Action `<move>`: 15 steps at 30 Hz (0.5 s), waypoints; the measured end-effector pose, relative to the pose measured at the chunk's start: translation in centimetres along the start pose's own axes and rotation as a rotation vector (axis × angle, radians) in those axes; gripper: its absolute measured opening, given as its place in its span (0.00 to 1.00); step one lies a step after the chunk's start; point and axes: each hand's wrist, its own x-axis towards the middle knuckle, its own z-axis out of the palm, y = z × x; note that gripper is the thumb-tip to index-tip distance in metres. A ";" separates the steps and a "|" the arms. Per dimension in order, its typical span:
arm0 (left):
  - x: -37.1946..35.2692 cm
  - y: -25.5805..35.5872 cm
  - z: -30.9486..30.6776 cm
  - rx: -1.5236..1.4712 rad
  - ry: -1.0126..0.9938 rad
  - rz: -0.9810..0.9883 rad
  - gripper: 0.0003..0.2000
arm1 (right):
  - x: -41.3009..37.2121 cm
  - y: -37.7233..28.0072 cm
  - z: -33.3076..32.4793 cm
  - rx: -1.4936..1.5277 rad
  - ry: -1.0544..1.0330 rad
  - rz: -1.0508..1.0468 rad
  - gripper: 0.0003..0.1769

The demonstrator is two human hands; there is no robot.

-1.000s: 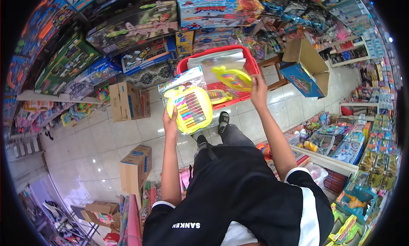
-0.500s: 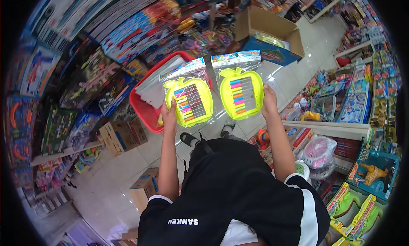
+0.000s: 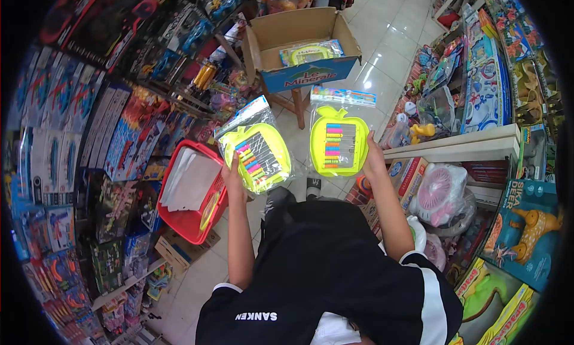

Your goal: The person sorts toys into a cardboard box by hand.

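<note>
My left hand [image 3: 234,181] grips the lower left side of a yellow-green apple-shaped abacus [image 3: 257,157] in a clear plastic bag, which tilts a little. My right hand [image 3: 374,160] is closed on the right edge of a second packed apple-shaped abacus [image 3: 339,143], held upright. Both toys have rows of coloured beads and printed header cards at the top. A narrow gap separates the two packs.
A cardboard box [image 3: 311,72] holding a similar pack stands on a wooden stool [image 3: 296,106] ahead. A red basket [image 3: 202,232] with white sheets sits to the left. Toy shelves line both sides; a wrapped pink fan [image 3: 439,191] is at the right.
The view has turned and moved toward the cardboard box, which now appears nearer and more central. The red basket has shifted left in view. Both hands keep hold of their packs.
</note>
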 end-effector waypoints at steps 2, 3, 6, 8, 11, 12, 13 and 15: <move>0.6 0.5 1.6 0.031 0.010 0.008 0.18 | 0.9 -0.1 -0.8 0.264 -0.009 0.028 0.32; 1.5 0.3 2.0 0.035 0.003 0.003 0.18 | 1.6 -0.2 -1.1 0.268 0.000 0.026 0.32; 4.1 0.1 3.2 0.107 -0.034 0.106 0.16 | 2.9 -1.1 -0.4 0.490 -0.049 -0.003 0.33; 6.2 0.5 4.2 0.132 -0.045 0.104 0.16 | 3.4 -2.3 0.7 0.503 0.011 -0.048 0.33; 8.9 1.6 6.3 0.106 -0.083 0.082 0.18 | 5.6 -3.3 1.8 0.447 0.116 -0.060 0.34; 10.1 2.0 7.0 0.079 -0.092 0.063 0.18 | 6.8 -3.3 1.8 0.441 0.116 -0.067 0.34; 11.4 2.4 7.8 0.050 -0.101 0.046 0.19 | 8.2 -3.2 1.7 0.460 0.120 -0.085 0.32; 14.4 2.9 8.9 0.044 -0.106 0.052 0.19 | 10.2 -4.6 2.7 0.473 0.120 -0.111 0.31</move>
